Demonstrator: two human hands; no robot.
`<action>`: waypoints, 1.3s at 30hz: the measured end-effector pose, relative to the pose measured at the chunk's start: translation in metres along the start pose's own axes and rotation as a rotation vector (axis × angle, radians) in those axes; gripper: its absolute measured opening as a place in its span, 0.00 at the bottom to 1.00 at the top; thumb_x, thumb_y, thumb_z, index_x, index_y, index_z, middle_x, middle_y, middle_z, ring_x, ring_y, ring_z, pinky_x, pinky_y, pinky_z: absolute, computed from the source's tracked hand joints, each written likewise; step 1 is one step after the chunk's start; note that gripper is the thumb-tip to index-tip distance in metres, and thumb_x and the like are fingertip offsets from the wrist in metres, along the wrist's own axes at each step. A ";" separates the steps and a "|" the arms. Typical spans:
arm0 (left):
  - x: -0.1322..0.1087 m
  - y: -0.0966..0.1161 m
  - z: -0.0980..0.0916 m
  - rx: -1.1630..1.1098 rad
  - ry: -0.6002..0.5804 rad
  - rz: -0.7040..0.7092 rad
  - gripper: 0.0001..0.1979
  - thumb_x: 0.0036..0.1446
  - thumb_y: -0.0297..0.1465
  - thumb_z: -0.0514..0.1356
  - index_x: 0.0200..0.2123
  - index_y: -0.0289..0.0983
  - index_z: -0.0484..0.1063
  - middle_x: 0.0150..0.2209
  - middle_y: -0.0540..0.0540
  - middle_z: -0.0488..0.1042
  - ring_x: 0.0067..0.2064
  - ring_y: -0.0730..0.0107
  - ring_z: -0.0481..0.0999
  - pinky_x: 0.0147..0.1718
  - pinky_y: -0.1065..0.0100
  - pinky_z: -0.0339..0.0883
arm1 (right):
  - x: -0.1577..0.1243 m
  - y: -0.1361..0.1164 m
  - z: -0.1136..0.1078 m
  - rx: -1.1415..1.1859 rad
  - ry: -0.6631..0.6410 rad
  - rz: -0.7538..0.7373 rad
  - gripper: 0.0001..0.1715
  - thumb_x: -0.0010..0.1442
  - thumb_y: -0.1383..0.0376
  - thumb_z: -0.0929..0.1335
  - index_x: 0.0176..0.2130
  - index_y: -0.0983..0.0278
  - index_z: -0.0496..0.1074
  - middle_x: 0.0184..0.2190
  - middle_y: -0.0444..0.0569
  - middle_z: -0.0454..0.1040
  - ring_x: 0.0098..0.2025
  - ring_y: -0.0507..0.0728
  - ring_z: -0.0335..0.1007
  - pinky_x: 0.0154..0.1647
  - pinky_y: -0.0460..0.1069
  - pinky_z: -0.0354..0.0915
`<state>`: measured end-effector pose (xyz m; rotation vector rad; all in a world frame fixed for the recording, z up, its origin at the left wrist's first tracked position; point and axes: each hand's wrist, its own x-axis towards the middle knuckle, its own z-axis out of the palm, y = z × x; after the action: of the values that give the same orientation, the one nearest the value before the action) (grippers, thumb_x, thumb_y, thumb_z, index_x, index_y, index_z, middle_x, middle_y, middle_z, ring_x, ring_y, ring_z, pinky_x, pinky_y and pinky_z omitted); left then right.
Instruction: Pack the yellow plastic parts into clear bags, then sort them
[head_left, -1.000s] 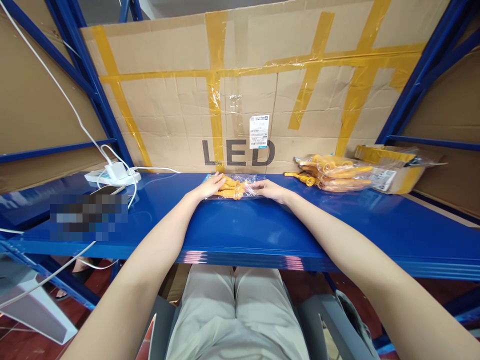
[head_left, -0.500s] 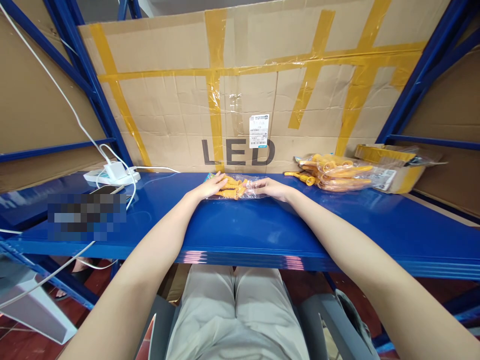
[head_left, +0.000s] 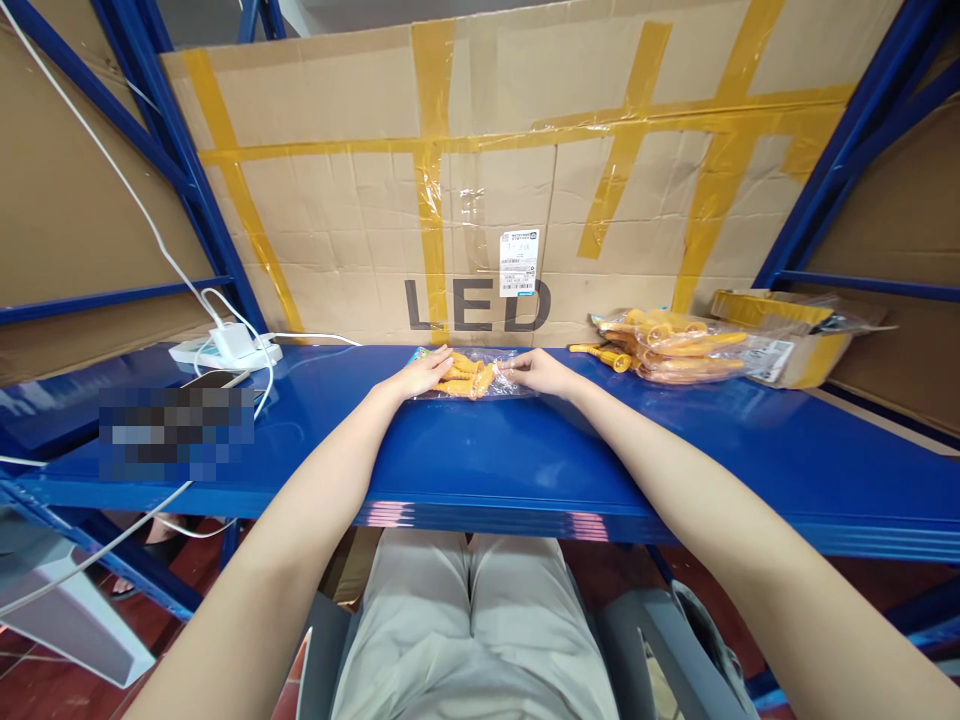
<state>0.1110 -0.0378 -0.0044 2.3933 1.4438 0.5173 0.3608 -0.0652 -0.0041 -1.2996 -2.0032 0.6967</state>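
Observation:
A small clear plastic bag of orange parts [head_left: 472, 377] lies on the blue shelf [head_left: 525, 450], close to the cardboard back wall. My left hand [head_left: 422, 373] lies flat on the bag's left end, fingers stretched out. My right hand [head_left: 541, 372] is at the bag's right end, its fingers curled and pinching the plastic edge. Both forearms reach straight out over the shelf.
A pile of bagged orange parts [head_left: 667, 345] and a taped cardboard box [head_left: 780, 340] sit at the right. A white power strip with charger [head_left: 225, 348] and cables lie at the left, beside a blurred patch. The taped "LED" cardboard [head_left: 480, 200] forms the back wall.
My right hand has crept a little to the left along the bag's right end and its fingers have closed on the plastic. My left hand has stayed flat on the bag.

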 end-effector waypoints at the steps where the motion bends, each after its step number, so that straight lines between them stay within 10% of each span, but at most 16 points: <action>1: 0.000 0.000 0.000 0.001 0.002 -0.003 0.35 0.62 0.48 0.38 0.67 0.38 0.51 0.69 0.47 0.45 0.70 0.66 0.43 0.66 0.63 0.35 | 0.002 0.003 -0.005 -0.051 0.068 -0.003 0.15 0.57 0.66 0.67 0.41 0.68 0.80 0.33 0.49 0.80 0.38 0.56 0.75 0.46 0.50 0.68; 9: 0.002 -0.005 -0.001 0.003 0.014 0.019 0.38 0.61 0.53 0.37 0.66 0.37 0.56 0.68 0.46 0.52 0.69 0.64 0.50 0.66 0.64 0.39 | -0.005 0.044 -0.062 -0.506 0.589 0.242 0.25 0.59 0.71 0.61 0.55 0.72 0.71 0.57 0.61 0.67 0.57 0.61 0.65 0.59 0.53 0.60; 18: 0.001 -0.005 -0.001 -0.008 0.002 0.023 0.38 0.61 0.53 0.37 0.66 0.38 0.55 0.68 0.46 0.51 0.69 0.63 0.49 0.66 0.64 0.39 | -0.017 0.077 -0.072 -0.760 0.365 0.682 0.35 0.57 0.65 0.65 0.62 0.71 0.62 0.59 0.65 0.60 0.63 0.67 0.56 0.60 0.56 0.57; 34: 0.001 -0.004 -0.002 0.008 -0.010 0.029 0.41 0.60 0.55 0.36 0.67 0.36 0.54 0.68 0.45 0.51 0.69 0.63 0.49 0.66 0.65 0.38 | -0.007 0.027 -0.052 -0.708 0.239 0.505 0.25 0.65 0.58 0.59 0.52 0.67 0.73 0.53 0.63 0.72 0.55 0.66 0.68 0.54 0.58 0.63; 39: 0.001 -0.004 -0.002 0.004 -0.009 0.028 0.41 0.60 0.55 0.36 0.67 0.36 0.54 0.68 0.45 0.50 0.69 0.62 0.48 0.66 0.63 0.38 | -0.004 0.018 -0.042 -0.501 0.083 0.317 0.19 0.60 0.68 0.60 0.45 0.69 0.76 0.34 0.56 0.79 0.32 0.56 0.75 0.36 0.47 0.66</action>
<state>0.1075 -0.0355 -0.0045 2.4188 1.4106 0.5105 0.4044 -0.0589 0.0090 -1.9327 -1.9953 0.2695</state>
